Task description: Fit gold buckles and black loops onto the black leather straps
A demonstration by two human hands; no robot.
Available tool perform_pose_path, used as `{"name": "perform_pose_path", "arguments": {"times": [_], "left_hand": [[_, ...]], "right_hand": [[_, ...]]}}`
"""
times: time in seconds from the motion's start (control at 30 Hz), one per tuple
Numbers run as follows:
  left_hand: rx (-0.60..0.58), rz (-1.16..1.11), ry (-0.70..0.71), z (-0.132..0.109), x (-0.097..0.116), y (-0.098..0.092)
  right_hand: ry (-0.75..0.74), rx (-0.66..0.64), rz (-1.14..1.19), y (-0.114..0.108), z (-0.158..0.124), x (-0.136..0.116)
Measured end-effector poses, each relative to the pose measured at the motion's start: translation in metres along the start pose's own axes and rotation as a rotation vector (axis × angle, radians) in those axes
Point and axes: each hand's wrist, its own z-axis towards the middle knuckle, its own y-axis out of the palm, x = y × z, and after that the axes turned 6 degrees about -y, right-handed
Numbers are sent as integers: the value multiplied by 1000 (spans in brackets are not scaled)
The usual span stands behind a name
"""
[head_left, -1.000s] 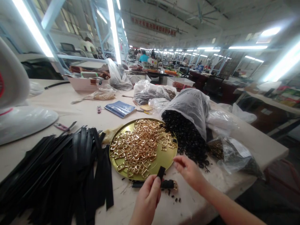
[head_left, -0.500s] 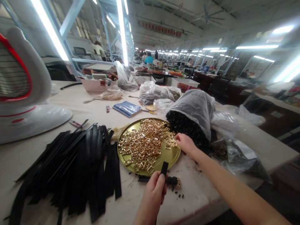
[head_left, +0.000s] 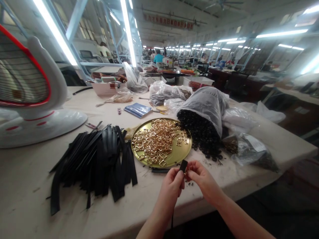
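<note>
My left hand (head_left: 172,185) pinches the end of a black strap (head_left: 183,165) that stands up between its fingers. My right hand (head_left: 202,178) meets it from the right, fingertips closed on something small and gold at the strap's tip, probably a buckle. Both hands hover at the table's near edge, just in front of a round gold tray (head_left: 179,153) heaped with gold buckles (head_left: 156,141). A pile of black straps (head_left: 99,159) lies to the left of the tray. Another black strap piece (head_left: 159,170) lies flat by the tray's front rim.
A plastic bag spilling small black rings (head_left: 202,132) lies right of the tray, with more bags (head_left: 249,151) beyond it. A white and red fan (head_left: 32,99) stands at the far left. A blue booklet (head_left: 138,109), a box (head_left: 106,88) and people at distant tables are behind.
My right hand came back from the tray's right rim to the strap tip in my left hand. Both hands moved nearer to me. The camera tilted and shifted.
</note>
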Motion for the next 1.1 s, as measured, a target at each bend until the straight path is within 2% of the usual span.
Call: {"name": "perform_pose_path", "arguments": {"times": [0.13, 0.2, 0.37, 0.5, 0.57, 0.67, 0.77, 0.83, 0.97, 1.1], "left_hand": [[-66, 102, -2, -8, 4, -5], [-68, 102, 23, -11, 6, -5], [-31, 16, 3, -15, -5, -1], [-48, 159, 12, -16, -12, -1], [-11, 321, 91, -18, -8, -3], [10, 583, 238, -23, 2, -8], [-4, 661, 299, -26, 6, -10], [-34, 596, 252, -26, 5, -10], [-119, 388, 58, -21, 3, -8], [-138, 237, -61, -18, 9, -7]], "right_hand": [[33, -102, -80, -10, -2, -9], [70, -100, -45, -13, -2, -10], [164, 129, 298, -11, -2, -3], [198, 151, 421, -7, -2, 4], [202, 139, 384, -5, -3, 6], [148, 109, 197, -3, -7, 11], [73, 84, 22, -1, -10, 14], [47, 90, -17, 1, -10, 15], [19, 67, 1, 6, -9, 16], [16, 28, -40, 7, -9, 20]]}}
